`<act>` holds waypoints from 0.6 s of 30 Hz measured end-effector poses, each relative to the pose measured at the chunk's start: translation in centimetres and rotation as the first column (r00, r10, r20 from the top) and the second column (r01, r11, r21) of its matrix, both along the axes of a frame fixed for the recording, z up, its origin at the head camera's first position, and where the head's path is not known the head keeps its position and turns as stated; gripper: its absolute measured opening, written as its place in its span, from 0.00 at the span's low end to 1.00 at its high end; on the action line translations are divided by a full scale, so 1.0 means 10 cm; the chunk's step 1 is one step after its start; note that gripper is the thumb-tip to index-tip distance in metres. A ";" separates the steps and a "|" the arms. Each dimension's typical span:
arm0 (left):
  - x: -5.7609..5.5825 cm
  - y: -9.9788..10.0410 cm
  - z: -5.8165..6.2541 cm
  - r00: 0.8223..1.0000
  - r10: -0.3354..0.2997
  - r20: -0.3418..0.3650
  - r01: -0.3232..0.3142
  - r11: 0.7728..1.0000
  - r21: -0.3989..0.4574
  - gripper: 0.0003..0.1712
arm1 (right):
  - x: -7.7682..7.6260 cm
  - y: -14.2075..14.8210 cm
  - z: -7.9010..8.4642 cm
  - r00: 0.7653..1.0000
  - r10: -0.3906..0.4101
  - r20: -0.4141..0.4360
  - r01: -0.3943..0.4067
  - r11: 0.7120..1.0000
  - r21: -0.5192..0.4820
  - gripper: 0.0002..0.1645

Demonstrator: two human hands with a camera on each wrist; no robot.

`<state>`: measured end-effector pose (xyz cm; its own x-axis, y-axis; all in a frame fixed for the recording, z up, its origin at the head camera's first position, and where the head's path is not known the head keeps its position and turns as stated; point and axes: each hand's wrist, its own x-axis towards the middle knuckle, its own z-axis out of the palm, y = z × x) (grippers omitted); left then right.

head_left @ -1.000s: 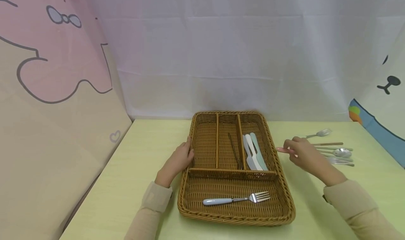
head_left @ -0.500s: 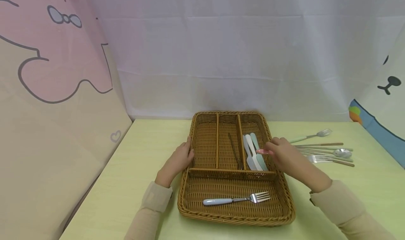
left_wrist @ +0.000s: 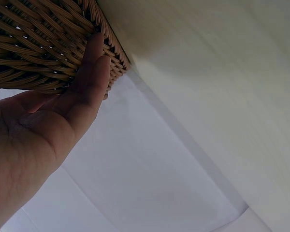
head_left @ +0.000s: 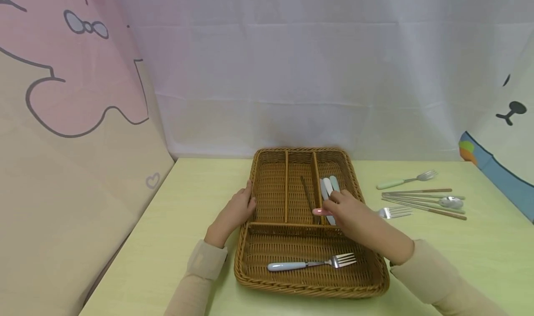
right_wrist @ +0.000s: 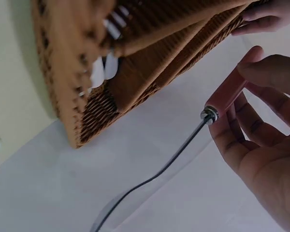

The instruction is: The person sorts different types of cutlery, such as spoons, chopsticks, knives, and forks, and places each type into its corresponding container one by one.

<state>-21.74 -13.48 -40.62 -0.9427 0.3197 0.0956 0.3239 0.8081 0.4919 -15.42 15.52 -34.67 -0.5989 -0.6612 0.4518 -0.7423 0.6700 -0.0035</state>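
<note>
We are wearing long, plain beige sleeves, the left sleeve [head_left: 187, 295] and right sleeve [head_left: 467, 295] both ending in a wide, band-like cuff. A small dark edge [head_left: 391, 263] is peeking out beneath our right cuff [head_left: 425, 269].

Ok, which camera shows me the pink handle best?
The right wrist view: most of the pink handle shows there, large, down to its metal collar, pinched by the right hand. In the head view only its end pokes past that hand; the left wrist view lacks it.
</note>
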 end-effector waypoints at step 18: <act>0.00 0.00 -0.01 1.000 0.002 0.007 -0.002 1.000 -0.001 0.34 | 0.19 -0.44 -0.02 0.987 0.059 0.152 -0.087 0.978 0.189 0.18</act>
<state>-21.76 -13.52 -40.76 -0.9440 0.3177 0.0889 0.3188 0.8091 0.4937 -13.49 11.08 -34.84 -0.5956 -0.7719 0.2222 -0.7903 0.6126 0.0099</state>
